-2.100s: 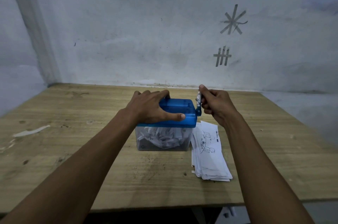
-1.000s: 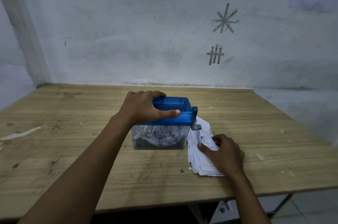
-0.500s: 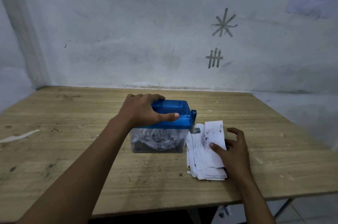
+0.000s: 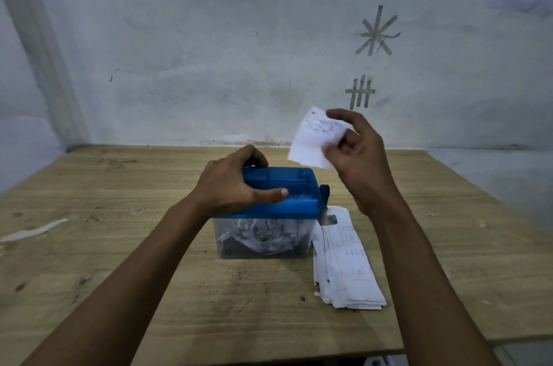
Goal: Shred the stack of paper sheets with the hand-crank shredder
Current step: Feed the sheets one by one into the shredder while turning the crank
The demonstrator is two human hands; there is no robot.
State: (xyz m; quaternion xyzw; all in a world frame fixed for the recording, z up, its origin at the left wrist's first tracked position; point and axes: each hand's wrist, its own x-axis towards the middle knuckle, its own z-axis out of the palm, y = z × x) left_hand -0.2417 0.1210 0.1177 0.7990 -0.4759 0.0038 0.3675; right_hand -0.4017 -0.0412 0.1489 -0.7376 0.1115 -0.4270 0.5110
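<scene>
Shredder (image 4: pixel 296 186) stays gripped by left hand (image 4: pixel 230 186); right hand (image 4: pixel 359 153) now pinches a sheet (image 4: pixel 314 138) raised off stack (image 4: pixel 347 270).

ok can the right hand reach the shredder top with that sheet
Probably yes: the right hand holds the sheet above and right of the shredder, and the left hand covers only its left part.

A: State of the left hand (image 4: pixel 236 186)?
B: It grips the blue top of the shredder (image 4: pixel 299 186), thumb along the front edge. Shreds (image 4: pixel 266 235) fill its clear bin (image 4: pixel 223 246).
A: And the right hand (image 4: pixel 356 153)?
B: Raised above the shredder, pinching one printed sheet (image 4: pixel 312 141). The stack (image 4: pixel 344 264) lies on the bench (image 4: pixel 119 246), just beside the bin.
</scene>
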